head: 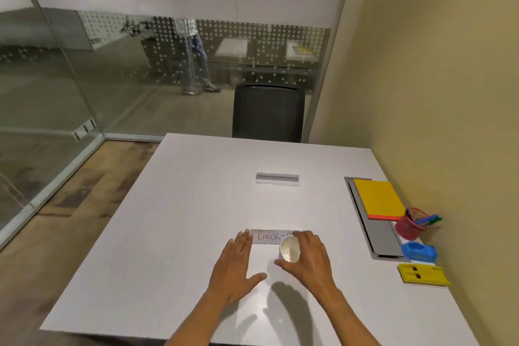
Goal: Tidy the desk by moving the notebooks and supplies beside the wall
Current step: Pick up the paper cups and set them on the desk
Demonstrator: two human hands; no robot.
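Observation:
My right hand (307,258) is wrapped around a white paper cup (289,248), which tilts toward me above the white desk (179,219). My left hand (233,267) hovers flat with spread fingers, its fingertips at the left end of a clear sign holder reading "CHECK-" (268,236). Along the yellow wall on the right lie a yellow notebook on an orange one (377,199), a red mesh pen cup with pens (408,226), a blue stapler-like tool (418,251) and a yellow plastic block (422,275).
A second clear acrylic holder (277,178) sits mid-desk. A grey cable flap (376,230) runs under the notebooks. A black chair (268,112) stands behind the far edge, with a glass partition behind it and on the left.

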